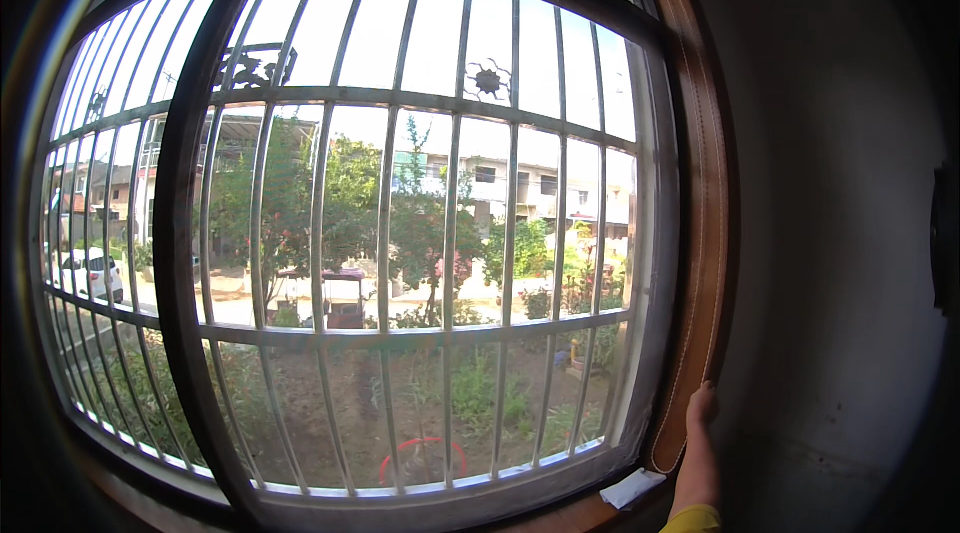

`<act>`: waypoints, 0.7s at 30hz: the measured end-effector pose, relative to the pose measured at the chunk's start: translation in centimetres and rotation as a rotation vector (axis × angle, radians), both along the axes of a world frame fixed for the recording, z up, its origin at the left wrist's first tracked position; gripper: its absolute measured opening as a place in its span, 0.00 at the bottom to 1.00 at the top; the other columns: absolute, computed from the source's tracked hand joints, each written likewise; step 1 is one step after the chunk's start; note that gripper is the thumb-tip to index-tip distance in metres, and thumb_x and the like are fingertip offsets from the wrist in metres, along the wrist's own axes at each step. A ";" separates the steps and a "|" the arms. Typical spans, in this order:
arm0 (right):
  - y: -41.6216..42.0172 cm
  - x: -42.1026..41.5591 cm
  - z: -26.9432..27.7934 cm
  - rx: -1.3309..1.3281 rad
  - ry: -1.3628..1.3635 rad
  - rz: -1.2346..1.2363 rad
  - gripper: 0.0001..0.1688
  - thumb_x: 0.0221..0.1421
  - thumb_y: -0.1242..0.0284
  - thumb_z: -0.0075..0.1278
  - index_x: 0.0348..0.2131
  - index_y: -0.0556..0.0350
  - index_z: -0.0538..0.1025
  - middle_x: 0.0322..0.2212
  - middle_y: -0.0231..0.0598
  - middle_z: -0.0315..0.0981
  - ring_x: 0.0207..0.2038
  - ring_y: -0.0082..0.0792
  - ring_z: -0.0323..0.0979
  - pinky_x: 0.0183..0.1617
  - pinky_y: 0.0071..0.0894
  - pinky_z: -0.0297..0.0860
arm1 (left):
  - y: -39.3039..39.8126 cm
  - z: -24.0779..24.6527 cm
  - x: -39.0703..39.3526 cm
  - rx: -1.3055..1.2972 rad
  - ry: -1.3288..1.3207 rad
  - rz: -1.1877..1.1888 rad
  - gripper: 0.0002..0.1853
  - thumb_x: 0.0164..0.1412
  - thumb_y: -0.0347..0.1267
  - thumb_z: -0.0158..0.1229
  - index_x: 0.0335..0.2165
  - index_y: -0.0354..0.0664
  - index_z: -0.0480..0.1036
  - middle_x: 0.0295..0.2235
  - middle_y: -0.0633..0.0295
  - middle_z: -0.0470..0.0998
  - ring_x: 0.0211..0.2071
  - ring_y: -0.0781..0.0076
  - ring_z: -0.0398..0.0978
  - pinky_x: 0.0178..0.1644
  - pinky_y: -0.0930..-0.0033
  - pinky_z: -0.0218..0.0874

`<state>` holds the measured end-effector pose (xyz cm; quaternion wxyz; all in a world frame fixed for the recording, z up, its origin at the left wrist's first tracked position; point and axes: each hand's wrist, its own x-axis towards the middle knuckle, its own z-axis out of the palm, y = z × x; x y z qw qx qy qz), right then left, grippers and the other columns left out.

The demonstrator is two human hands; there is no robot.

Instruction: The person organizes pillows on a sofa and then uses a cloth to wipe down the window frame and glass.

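Observation:
My right hand, below which a yellow sleeve shows, is raised at the right side of the window. Its fingers are closed on one strand of a beaded blind chain. The chain hangs as a long loop in front of the brown wooden window casing, its lower bend close to the sill. A folded white paper or cloth lies on the sill corner, left of my forearm. My left hand is out of view.
A dark-framed sliding window fills the left and middle, with metal security bars outside it. Beyond are a garden bed, trees, houses and a parked white car. A shadowed wall stands at the right.

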<state>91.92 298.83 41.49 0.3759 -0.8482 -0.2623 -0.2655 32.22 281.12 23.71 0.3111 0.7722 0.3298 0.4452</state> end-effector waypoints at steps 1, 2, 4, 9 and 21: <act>0.0 0.1 0.1 -0.001 0.021 0.005 0.10 0.55 0.71 0.34 0.31 0.57 0.67 0.28 0.47 0.71 0.29 0.45 0.72 0.29 0.40 0.70 | -0.1 -0.1 -0.1 -0.003 -0.001 -0.007 0.13 0.44 0.29 0.57 0.31 0.33 0.70 0.31 0.57 0.73 0.27 0.64 0.68 0.33 0.65 0.61; 0.0 0.2 0.2 -0.002 0.043 0.009 0.09 0.55 0.71 0.35 0.32 0.56 0.66 0.29 0.47 0.71 0.30 0.44 0.72 0.29 0.40 0.70 | 0.0 0.0 -0.2 -0.004 -0.002 -0.012 0.13 0.44 0.28 0.57 0.31 0.33 0.70 0.31 0.57 0.73 0.27 0.64 0.68 0.33 0.65 0.61; -0.6 -1.1 0.7 0.144 0.005 0.076 0.08 0.53 0.71 0.38 0.33 0.54 0.65 0.31 0.47 0.69 0.32 0.43 0.71 0.31 0.39 0.69 | -0.2 -0.1 -0.5 -0.017 -0.007 -0.018 0.13 0.44 0.28 0.57 0.31 0.33 0.70 0.31 0.57 0.73 0.27 0.64 0.68 0.33 0.65 0.61; -0.4 -2.9 0.1 0.370 -0.530 0.266 0.14 0.47 0.72 0.48 0.36 0.48 0.64 0.36 0.39 0.66 0.34 0.44 0.69 0.31 0.38 0.68 | -0.6 -0.4 -1.3 -0.040 -0.013 -0.068 0.13 0.44 0.28 0.57 0.31 0.33 0.70 0.31 0.58 0.73 0.27 0.64 0.68 0.33 0.65 0.61; 6.3 -2.4 1.5 0.281 -0.095 0.142 0.26 0.49 0.72 0.47 0.48 0.54 0.60 0.43 0.50 0.62 0.44 0.47 0.64 0.43 0.38 0.65 | -1.6 2.1 -2.5 -0.190 0.110 -0.060 0.13 0.47 0.36 0.56 0.28 0.37 0.72 0.26 0.59 0.73 0.26 0.66 0.69 0.32 0.67 0.61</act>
